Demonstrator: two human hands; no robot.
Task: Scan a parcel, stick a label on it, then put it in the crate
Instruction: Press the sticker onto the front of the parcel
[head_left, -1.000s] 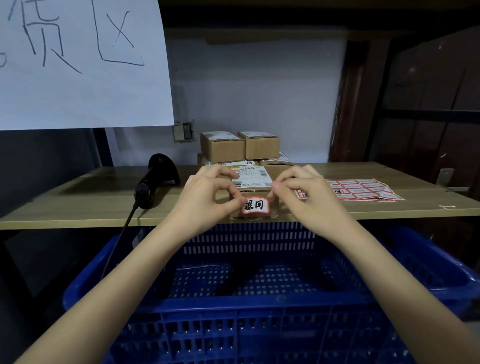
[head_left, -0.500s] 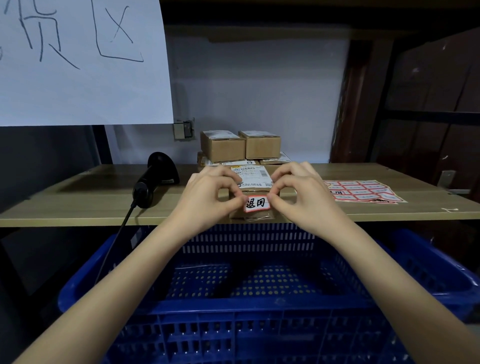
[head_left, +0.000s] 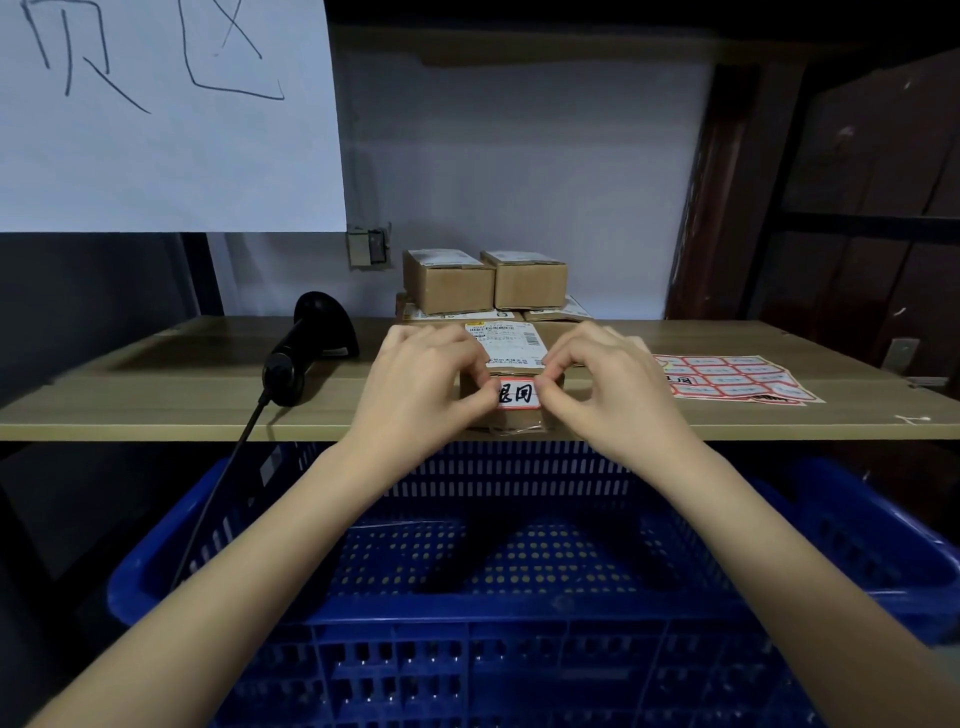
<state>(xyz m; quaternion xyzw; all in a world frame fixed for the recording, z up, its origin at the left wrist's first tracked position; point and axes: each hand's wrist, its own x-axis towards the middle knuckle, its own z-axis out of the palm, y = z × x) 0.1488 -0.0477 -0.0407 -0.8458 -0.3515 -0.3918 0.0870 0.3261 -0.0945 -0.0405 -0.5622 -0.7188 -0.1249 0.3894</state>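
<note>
Brown cardboard, the parcel sits at mid-frame on the wooden shelf, its front face flush with the shelf's near edge. Left hand and right hand each pinch one end of the red-bordered label against that face — likely to press it flat. Directly below, the blue crate lies open, with room for a straight drop. Scanner left and label sheet right stand clear of both hands.
</note>
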